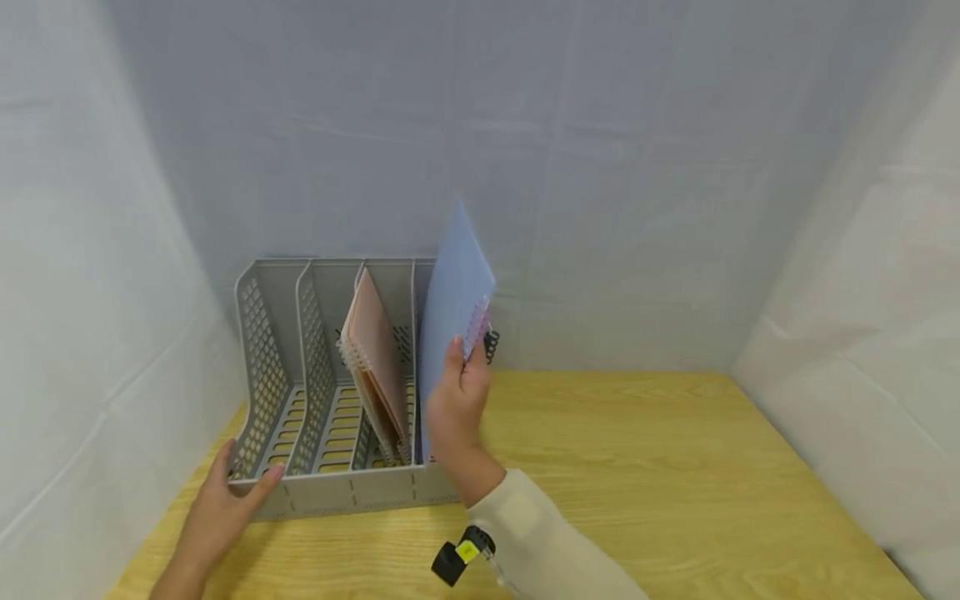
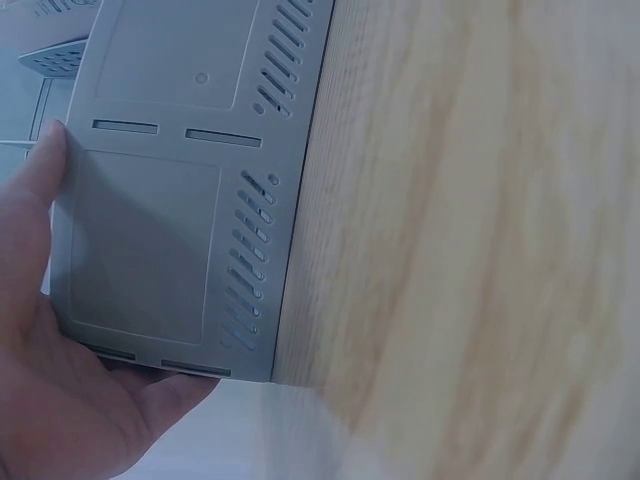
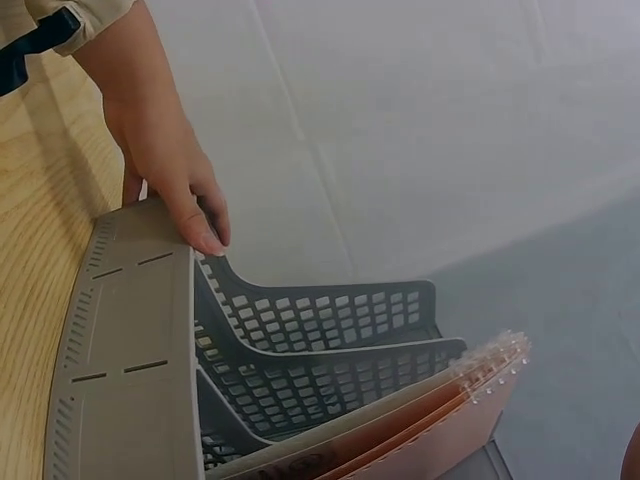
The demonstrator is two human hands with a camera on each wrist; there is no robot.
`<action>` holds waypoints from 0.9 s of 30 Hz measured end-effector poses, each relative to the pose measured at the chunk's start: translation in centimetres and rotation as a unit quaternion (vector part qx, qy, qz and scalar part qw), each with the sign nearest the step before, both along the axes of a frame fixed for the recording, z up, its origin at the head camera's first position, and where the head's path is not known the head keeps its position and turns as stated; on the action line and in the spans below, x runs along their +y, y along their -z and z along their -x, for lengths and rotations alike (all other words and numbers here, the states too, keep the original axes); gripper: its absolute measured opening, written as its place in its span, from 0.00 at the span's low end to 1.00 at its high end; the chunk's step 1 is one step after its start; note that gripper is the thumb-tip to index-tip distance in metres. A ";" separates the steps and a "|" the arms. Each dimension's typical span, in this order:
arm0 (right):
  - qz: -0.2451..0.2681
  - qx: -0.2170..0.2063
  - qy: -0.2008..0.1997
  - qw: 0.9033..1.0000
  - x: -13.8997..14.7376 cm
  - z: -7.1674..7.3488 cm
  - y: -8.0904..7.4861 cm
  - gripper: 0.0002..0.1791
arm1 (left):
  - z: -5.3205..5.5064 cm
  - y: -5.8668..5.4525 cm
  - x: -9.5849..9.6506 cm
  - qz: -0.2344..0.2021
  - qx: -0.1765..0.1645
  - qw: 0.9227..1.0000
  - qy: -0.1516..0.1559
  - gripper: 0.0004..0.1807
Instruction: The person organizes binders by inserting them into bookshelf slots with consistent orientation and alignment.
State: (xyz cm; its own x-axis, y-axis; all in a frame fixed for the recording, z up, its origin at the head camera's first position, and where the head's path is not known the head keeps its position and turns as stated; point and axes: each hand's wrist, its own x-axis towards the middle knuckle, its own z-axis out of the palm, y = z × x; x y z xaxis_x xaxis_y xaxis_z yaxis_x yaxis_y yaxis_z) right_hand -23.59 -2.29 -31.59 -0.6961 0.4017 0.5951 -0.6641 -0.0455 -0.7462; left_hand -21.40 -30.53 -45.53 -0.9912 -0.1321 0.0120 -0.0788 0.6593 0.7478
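Note:
A grey desktop file holder with perforated dividers stands on the table. My left hand grips its front left corner; in the left wrist view the thumb lies over the top edge and fingers curl round the end of the front panel. My right hand pinches a light blue spiral notebook by its purple-bound edge, thumb on the near face. That notebook stands upright in the rightmost compartment, its lower part inside. A black spiral binding shows behind it. Pink spiral notebooks lean in the compartment to its left.
The two left compartments show slotted floors. Wood-grain table extends to the right of the holder. White sheeting hangs behind and along both sides. A black band with a yellow-marked device is on the right wrist.

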 end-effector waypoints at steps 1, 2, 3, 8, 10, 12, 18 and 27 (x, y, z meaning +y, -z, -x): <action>-0.002 0.004 0.004 1.000 -0.1 0.2 0.1 0.19 | 0.0 0.0 0.0 -0.001 -0.002 1.000 0.001 0.56; -0.003 0.007 0.007 1.000 -0.2 0.4 0.3 0.20 | 0.0 0.0 0.1 -0.002 -0.003 1.000 0.002 0.56; -0.003 0.007 0.009 1.000 -0.4 0.5 0.4 0.20 | 0.0 0.0 0.1 -0.001 -0.004 1.000 0.003 0.56; -0.015 0.001 0.028 0.999 -1.3 2.0 0.8 0.20 | 0.0 -0.2 -0.2 0.008 -0.002 1.000 0.001 0.56; -0.031 0.001 0.043 0.999 -1.7 2.6 0.8 0.19 | 0.1 -0.3 -0.3 0.007 -0.001 1.000 0.001 0.56; -0.048 0.010 0.053 0.997 -1.9 3.1 0.9 0.20 | 0.2 -0.2 -0.3 0.000 -0.003 1.000 0.003 0.56; -0.076 0.019 0.071 0.994 -2.2 4.1 2.1 0.22 | 0.0 0.0 0.0 -0.004 0.003 1.000 0.002 0.56; -0.076 0.005 0.109 0.991 -2.3 5.2 3.1 0.23 | 0.0 0.1 0.1 -0.004 0.006 1.000 -0.002 0.56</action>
State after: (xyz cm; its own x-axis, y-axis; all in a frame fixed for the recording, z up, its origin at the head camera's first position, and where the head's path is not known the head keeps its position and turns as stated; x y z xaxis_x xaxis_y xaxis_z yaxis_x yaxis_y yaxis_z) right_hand -28.74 -4.58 -34.65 -0.5966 0.4467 0.6668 -0.6535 0.2119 -0.7266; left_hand -21.42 -30.41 -45.63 -0.9904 -0.1366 0.0233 -0.0722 0.6523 0.7545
